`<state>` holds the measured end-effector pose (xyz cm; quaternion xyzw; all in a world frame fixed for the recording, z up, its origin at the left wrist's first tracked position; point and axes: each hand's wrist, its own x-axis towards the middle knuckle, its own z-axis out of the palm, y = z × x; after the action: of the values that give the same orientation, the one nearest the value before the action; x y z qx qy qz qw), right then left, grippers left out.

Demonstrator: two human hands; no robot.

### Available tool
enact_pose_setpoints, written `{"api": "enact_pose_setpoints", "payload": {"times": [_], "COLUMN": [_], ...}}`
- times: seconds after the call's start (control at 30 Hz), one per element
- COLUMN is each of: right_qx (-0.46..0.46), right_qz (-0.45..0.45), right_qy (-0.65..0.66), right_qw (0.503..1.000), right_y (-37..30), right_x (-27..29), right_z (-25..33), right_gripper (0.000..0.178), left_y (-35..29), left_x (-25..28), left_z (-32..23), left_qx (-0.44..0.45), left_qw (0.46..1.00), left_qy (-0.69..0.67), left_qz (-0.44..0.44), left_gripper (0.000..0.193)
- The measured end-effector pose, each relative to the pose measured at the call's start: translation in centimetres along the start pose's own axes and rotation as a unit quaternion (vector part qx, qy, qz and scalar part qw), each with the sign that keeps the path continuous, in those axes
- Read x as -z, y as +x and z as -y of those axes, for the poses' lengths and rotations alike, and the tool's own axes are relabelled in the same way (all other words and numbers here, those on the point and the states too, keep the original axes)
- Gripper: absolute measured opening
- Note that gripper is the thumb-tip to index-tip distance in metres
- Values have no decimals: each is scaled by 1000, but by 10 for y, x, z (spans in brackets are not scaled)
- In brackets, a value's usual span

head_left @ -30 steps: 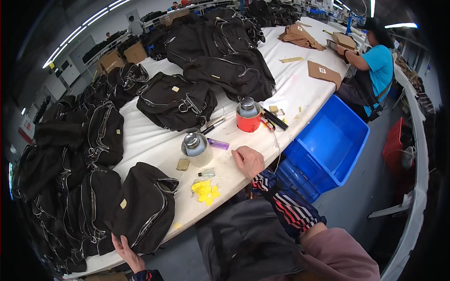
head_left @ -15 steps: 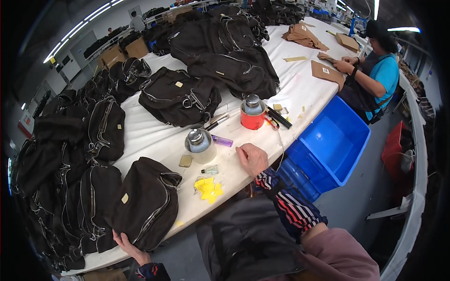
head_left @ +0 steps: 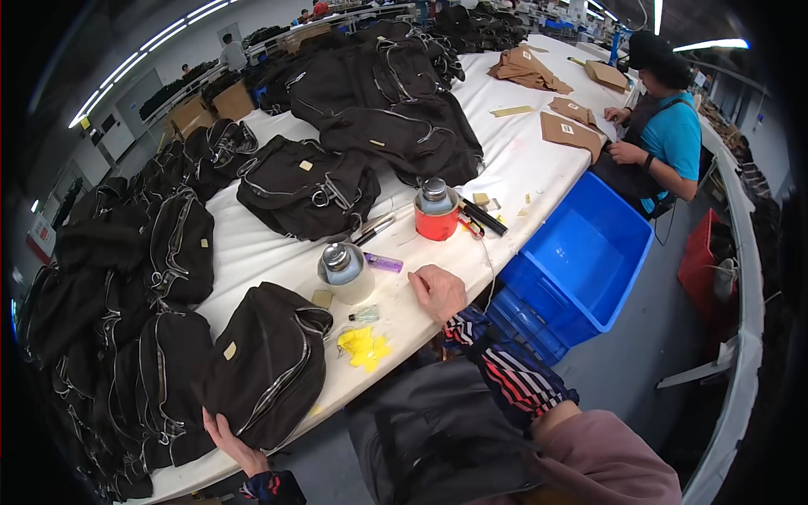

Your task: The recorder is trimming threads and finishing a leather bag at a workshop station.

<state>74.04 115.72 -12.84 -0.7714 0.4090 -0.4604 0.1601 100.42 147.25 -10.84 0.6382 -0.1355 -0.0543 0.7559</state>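
Note:
A black fabric bag (head_left: 273,353) with a silver zipper and a small pale tag stands at the near left of the white-covered table. My left hand (head_left: 234,442) lies against its lower edge, fingers stretched along the fabric. At the table's front edge my right hand (head_left: 439,292) rests with its fingers curled in; nothing shows in them. Close to it lie a purple lighter (head_left: 383,263), a small glass bottle (head_left: 364,314) and yellow scraps (head_left: 364,347). A metal-topped dispenser bottle (head_left: 337,259) sits in a pale cup (head_left: 352,289). Another dispenser (head_left: 433,194) stands in a red cup (head_left: 437,225).
Black bags (head_left: 379,109) are heaped along the far and left parts of the table. A blue bin (head_left: 589,261) stands off its right edge. Beyond, a co-worker in a blue shirt (head_left: 675,143) handles a pale item beside brown flat pieces (head_left: 568,135). Pens (head_left: 376,229) lie mid-table.
The view has shifted slightly, moving most things a little left. My hands keep their places on the bag and the table. The co-worker's hands have come off a brown piece, now lying on the table.

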Motion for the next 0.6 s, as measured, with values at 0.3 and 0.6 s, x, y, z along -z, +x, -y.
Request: {"api": "enact_pose_setpoints", "payload": {"times": [0.3, 0.6], "right_qx": [7, 10], "right_qz": [1, -7], "right_qy": [0, 8], "right_qw": [1000, 1000], "right_y": [1, 2], "right_x": [0, -1], "right_z": [-3, -2], "right_gripper": [13, 12], "left_y": [-6, -3], "left_x": [-4, -3], "left_z": [13, 21], "left_qx": [-13, -85], "left_qw": [998, 995], "left_qy": [-40, 9], "left_qz": [-38, -60], "left_gripper": [49, 44]}}
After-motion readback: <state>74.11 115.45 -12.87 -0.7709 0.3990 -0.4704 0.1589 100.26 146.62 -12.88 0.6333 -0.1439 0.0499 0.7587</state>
